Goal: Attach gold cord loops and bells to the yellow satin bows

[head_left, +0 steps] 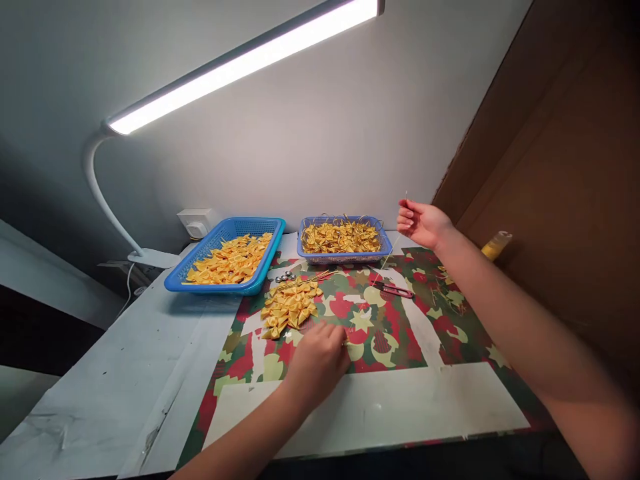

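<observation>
Left hand point(320, 357): palm down at 6 o'clock on the patterned mat point(400, 347), fingers curled and pressed together on a small item at the fingertips, mostly hidden; appears to pinch one folded yellow piece. Right hand point(423, 223): raised at 2 o'clock above the counter point(125, 360), thumb and forefinger pinched on a thin pale strand point(389, 253) running from above the fingers down toward the mat; needle or thread cannot be told. Loose pile of yellow folded fabric pieces point(290, 307): at 11 o'clock from the left hand, just beside it, lying on the mat. Judged very light, soft, easily crushed or unfolded, likely smooth and a little slippery; best taken by the pinched base or folded corner, between thumb and forefinger, not by the open flaps. Strand judged limp or springy, near weightless, prone to slip; hold close to the end. Large blue tray point(270, 250): at 10 o'clock, partly off the mat, holding more yellow pieces. Small blue basket point(345, 257): at 12 o'clock, holding yellow pieces mixed with gold-coloured loops. Red-handled snips point(395, 290): at 1 o'clock, flat on the mat, apart from both hands. Metal bits point(286, 276): small, between tray and pile, kind unclear. Desk lamp point(240, 63): lit bar overhead, base at 9 o'clock. Wall socket point(196, 222): behind the tray. Yellow-capped bottle point(496, 245): at 3 o'clock, beyond the right forearm.
</observation>
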`<state>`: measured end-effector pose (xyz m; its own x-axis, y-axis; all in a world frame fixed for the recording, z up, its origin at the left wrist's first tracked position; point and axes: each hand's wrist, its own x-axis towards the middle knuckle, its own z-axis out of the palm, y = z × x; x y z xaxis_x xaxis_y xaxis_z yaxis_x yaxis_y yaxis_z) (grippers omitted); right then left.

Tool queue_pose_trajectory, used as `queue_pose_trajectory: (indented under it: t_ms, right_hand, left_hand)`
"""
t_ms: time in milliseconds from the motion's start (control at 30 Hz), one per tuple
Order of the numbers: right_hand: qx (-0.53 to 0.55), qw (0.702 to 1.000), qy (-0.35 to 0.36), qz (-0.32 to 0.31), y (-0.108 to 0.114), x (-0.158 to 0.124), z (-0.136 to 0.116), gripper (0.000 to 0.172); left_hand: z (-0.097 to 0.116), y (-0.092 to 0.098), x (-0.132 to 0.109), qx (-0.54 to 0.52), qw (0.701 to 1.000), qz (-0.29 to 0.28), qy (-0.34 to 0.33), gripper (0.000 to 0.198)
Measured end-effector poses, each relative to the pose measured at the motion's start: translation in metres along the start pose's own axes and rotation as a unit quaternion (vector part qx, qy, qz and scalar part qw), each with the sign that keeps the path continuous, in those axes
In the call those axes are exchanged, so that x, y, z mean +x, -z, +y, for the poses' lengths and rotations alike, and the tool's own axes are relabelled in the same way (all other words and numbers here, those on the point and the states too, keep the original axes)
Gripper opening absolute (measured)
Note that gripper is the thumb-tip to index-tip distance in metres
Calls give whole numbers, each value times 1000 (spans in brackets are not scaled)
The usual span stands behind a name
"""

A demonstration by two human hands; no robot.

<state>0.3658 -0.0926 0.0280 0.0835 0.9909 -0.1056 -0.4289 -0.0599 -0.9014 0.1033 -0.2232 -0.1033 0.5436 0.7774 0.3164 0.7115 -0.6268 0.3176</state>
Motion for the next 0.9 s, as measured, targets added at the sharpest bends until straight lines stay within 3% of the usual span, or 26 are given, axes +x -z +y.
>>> queue_pose_trajectory:
  t_ms: [133,233,400,567,733,900]
  right_hand:
    - [-32,998,-43,-18,-18,30,17,26]
    - [-61,995,-72,-31,-31,46,40,22]
    - [-93,992,-84,-33,-41,62,63,17]
    - [-102,990,-90,-41,-40,70,68,10]
    - [-111,990,-79,-30,-40,81,69,10]
    - [-141,986,-93,3,-50,103,74,12]
  left_hand:
    - [15,-14,-9,148,985,-65,-56,19]
    - [21,-23,-7,140,982,-97,-77,12]
    - [17,-27,-2,49,995,-34,-79,15]
    - [4,-24,-12,-17,990,-4,-142,8]
    - [0,-28,-23,44,983,-23,-177,22]
    - [8,-35,-21,109,983,-40,-142,24]
